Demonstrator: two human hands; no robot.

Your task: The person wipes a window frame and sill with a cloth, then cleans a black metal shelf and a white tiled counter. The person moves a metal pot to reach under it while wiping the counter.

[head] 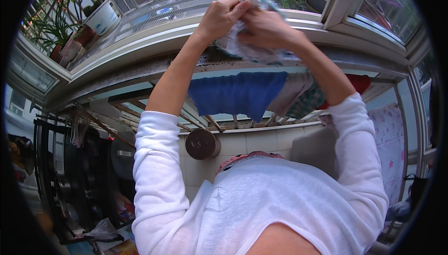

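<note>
Above the window sill, my left hand [222,17] grips the upper edge of a crumpled white cloth [241,46] with green trim. My right hand [266,27] is blurred and lies across the same cloth, its fingers bent against it; whether they pinch it cannot be made out. Below the hands, a blue cloth [238,92] hangs over a rail. Beside it to the right hang a greyish cloth [288,90] and a green checked cloth [308,97], partly behind my right forearm. A red cloth [358,83] shows past that arm.
A white window frame [140,50] crosses in front, with potted plants [101,17] outside on a mesh ledge [154,18]. On the tiled floor stands a dark round stool [201,144]. A black rack [66,171] is at left, and a flowered cloth [388,143] hangs at right.
</note>
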